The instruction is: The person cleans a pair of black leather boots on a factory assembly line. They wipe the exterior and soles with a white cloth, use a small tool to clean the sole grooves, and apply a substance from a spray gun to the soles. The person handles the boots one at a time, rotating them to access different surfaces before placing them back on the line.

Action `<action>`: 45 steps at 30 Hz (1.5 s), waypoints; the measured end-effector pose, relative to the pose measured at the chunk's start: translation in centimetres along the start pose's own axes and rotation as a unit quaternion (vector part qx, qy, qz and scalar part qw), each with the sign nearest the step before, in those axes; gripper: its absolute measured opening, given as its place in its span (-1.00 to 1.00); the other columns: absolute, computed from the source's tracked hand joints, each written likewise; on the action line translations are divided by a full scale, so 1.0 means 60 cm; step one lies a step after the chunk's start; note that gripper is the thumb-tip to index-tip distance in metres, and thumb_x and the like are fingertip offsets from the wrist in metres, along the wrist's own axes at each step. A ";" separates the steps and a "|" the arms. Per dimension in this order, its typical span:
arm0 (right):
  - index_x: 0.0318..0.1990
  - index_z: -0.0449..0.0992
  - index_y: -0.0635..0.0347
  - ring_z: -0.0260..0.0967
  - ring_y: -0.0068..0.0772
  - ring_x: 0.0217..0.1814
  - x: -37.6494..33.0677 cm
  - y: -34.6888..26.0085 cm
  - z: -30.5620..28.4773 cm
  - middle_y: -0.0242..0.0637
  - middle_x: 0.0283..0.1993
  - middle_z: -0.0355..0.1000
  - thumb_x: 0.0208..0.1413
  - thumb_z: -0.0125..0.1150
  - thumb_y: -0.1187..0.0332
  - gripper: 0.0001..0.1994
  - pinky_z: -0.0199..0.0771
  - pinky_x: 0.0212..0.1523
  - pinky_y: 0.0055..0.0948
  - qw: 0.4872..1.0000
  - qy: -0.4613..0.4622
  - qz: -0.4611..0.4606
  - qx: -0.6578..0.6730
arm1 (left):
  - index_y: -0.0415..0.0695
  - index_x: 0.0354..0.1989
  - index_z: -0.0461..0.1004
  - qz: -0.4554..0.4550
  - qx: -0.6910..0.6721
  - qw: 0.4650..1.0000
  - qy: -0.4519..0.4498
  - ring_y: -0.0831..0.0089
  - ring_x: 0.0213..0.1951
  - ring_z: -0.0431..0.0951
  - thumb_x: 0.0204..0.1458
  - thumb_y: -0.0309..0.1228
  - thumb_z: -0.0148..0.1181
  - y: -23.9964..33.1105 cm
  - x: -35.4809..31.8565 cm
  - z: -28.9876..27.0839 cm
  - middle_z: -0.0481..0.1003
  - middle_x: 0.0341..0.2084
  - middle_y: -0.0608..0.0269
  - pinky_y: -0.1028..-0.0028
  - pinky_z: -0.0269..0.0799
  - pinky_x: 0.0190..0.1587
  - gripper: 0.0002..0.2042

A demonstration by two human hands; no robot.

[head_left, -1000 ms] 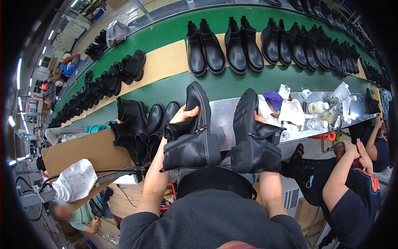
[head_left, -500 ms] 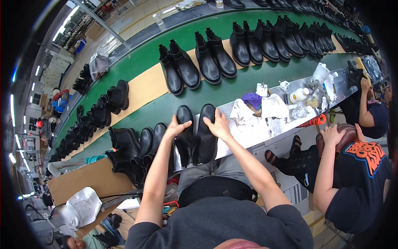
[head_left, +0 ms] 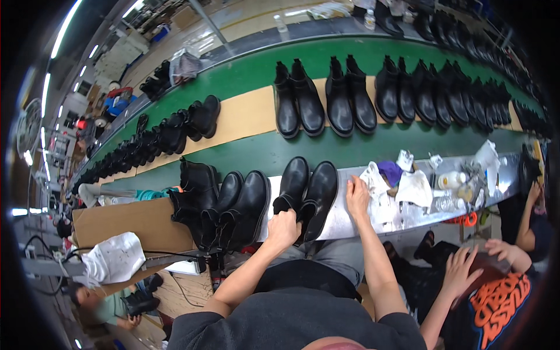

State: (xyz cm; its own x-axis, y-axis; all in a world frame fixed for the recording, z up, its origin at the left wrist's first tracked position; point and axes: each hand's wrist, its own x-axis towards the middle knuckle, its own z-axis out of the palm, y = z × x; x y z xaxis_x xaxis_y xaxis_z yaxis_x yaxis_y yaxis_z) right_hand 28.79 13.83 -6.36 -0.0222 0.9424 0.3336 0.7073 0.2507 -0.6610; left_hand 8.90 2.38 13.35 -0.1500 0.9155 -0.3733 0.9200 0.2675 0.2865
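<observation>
Gripping with the left hand (head_left: 284, 229), clamped in a fist on the upper part of a black boot (head_left: 294, 176); hard to tell whether also catching the second boot (head_left: 322, 179) just beside it. Holding nothing visible in the right hand (head_left: 357, 198), loosely spread near the second boot. Standing both, toes outward, near the front edge of the metal tabletop (head_left: 343, 227). Likely to tip one over that edge if pulled back carelessly, or to scuff leather by rubbing the pair together or against other boots (head_left: 252, 192) leftward. Possible also to drag the white cloth (head_left: 415, 188) or knock bottles (head_left: 452, 179) by swinging wide rightward. Beyond, more footwear (head_left: 352, 102) along the green belt (head_left: 256, 154).
</observation>
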 end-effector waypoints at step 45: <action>-0.16 0.38 0.14 0.41 -0.34 -0.32 -0.026 -0.010 -0.007 -0.31 -0.32 0.31 0.19 0.05 0.28 -0.83 0.52 -0.38 -0.41 0.994 -0.050 -0.062 -0.074 | -0.29 -0.02 0.50 0.051 -0.082 0.967 0.235 -0.06 -0.10 0.55 0.07 -0.27 0.18 -0.120 0.780 -0.175 0.54 -0.16 -0.21 0.18 0.39 -0.05 -0.62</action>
State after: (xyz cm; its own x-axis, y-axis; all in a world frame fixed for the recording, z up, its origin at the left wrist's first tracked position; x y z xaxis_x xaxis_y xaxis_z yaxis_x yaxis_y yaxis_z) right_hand 28.68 12.14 -6.19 -0.1808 0.9251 0.3339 0.7906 0.3386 -0.5102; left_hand -8.54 46.46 3.07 -0.2455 0.9647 0.0948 0.8741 0.1781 0.4520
